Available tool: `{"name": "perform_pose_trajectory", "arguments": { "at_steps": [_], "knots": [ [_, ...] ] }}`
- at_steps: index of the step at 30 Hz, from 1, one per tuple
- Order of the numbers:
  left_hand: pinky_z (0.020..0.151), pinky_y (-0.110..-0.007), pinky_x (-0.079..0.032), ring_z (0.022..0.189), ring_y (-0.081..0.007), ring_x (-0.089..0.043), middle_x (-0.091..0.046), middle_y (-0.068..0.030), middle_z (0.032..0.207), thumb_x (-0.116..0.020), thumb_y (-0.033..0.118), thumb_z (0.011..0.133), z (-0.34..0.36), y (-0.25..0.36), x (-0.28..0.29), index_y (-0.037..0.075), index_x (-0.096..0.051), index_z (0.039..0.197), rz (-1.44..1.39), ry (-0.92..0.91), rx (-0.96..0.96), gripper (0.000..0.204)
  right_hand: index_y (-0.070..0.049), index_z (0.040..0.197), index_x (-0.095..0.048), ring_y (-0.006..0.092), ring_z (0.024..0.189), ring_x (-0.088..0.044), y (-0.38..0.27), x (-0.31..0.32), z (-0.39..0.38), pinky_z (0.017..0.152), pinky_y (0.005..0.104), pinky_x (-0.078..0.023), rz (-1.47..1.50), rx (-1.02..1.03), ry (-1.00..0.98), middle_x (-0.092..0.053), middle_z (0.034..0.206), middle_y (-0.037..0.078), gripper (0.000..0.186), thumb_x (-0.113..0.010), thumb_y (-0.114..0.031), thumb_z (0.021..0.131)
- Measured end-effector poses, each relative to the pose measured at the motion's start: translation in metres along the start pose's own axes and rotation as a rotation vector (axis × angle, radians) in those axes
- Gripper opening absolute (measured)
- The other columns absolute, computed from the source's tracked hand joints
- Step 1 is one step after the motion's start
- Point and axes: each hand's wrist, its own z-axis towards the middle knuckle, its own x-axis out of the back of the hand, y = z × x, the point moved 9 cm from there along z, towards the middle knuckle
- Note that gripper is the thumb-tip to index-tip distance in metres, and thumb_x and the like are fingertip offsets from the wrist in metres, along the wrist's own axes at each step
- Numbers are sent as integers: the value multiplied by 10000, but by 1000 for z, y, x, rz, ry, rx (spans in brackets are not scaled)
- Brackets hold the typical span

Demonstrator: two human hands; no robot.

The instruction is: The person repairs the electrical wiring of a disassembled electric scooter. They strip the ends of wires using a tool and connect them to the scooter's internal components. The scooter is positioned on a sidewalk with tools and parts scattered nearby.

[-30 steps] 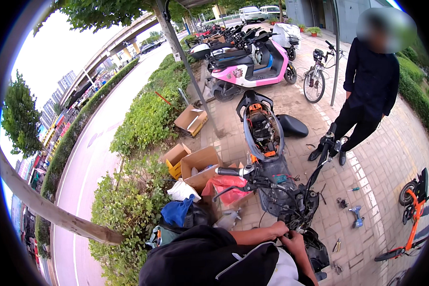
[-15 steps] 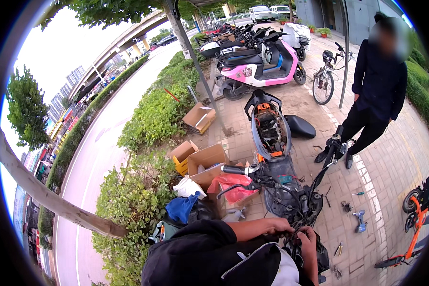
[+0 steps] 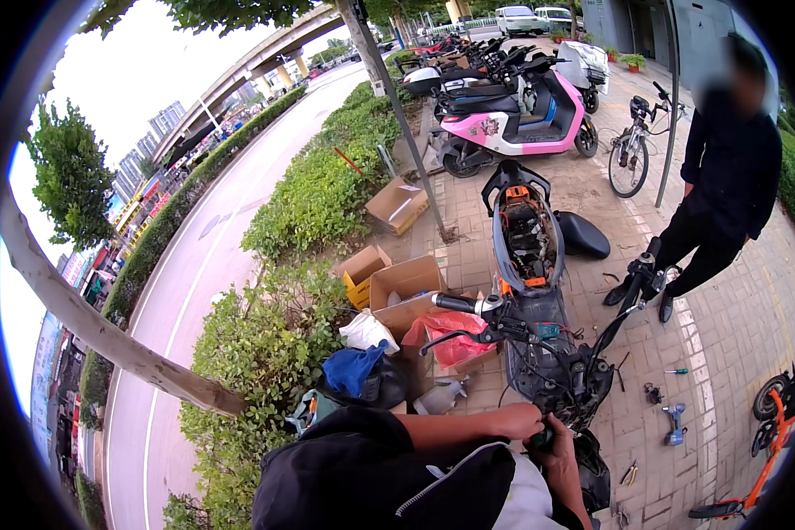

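Both my hands are close together at the stripped front of an electric scooter (image 3: pixel 539 353), below its handlebar. My left hand (image 3: pixel 523 422) is closed, its fingertips against a small dark thing too hidden to name. Beside it my right hand (image 3: pixel 558 452) curls round the same dark spot, thumb raised. Loose black wiring (image 3: pixel 574 389) hangs just beyond my fingers. The scooter's seat is off, leaving the orange-and-black frame bay (image 3: pixel 528 238) bare. Its left handlebar grip (image 3: pixel 455 303) and brake lever point toward the boxes.
Cardboard boxes (image 3: pixel 406 287), a red plastic bag (image 3: pixel 455 340) and a blue cloth (image 3: pixel 355 369) lie at left. On the paving at right are a blue power drill (image 3: pixel 674 424), a screwdriver (image 3: pixel 677 371), pliers (image 3: pixel 630 473) and an orange scooter (image 3: pixel 768 459). A person (image 3: pixel 729 177) stands beyond.
The view has swung slightly left, so the scene sits farther right. My hands, spread over the wiring before, are now closer together, with my right hand curled round a dark thing.
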Motion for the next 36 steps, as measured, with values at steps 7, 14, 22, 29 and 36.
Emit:
{"name": "perform_pose_trajectory", "arguments": {
  "at_steps": [7, 14, 22, 29, 36],
  "knots": [
    [765, -494, -468, 846, -394, -605, -632, -215, 870, -471, 301, 884, 9, -6, 18, 29, -620, 862, 263, 180, -100, 311, -132, 907, -611, 188, 694, -574, -23, -13, -7, 597, 369, -450, -178, 118, 93, -606, 790, 24, 334, -557, -461, 901],
    [789, -476, -491, 885, -398, -625, -649, -239, 917, -476, 242, 882, -1, -42, 51, 67, -595, 1155, 236, 267, 225, 345, -28, 964, -615, 212, 702, -598, -25, 52, -20, 569, 389, -510, -54, 211, 222, -611, 854, 80, 185, -559, -160, 848],
    [601, -257, -442, 621, -110, -543, -603, -57, 716, -620, 162, 827, 37, -55, 32, -37, -556, 1208, 15, 126, 167, 435, -55, 961, -613, 139, 678, -552, -13, 135, -6, 565, 338, -486, -172, 335, 493, -603, 819, 42, 162, -530, -121, 839],
    [704, -354, -495, 753, -267, -650, -657, -176, 808, -629, 226, 785, 83, -28, -3, -27, -579, 1166, 43, -68, 229, 461, -36, 937, -610, 129, 622, -537, -15, 151, 13, 522, 305, -456, 11, 419, 551, -577, 752, 34, 145, -568, -102, 815],
    [769, -452, -507, 867, -392, -639, -658, -232, 873, -586, 177, 783, 149, 12, -54, -30, -640, 962, 584, -110, -91, 280, -43, 921, -609, 111, 616, -529, 16, 161, 14, 499, 277, -443, 234, 444, 526, -583, 745, 26, 135, -588, -117, 811]
  ]
}}
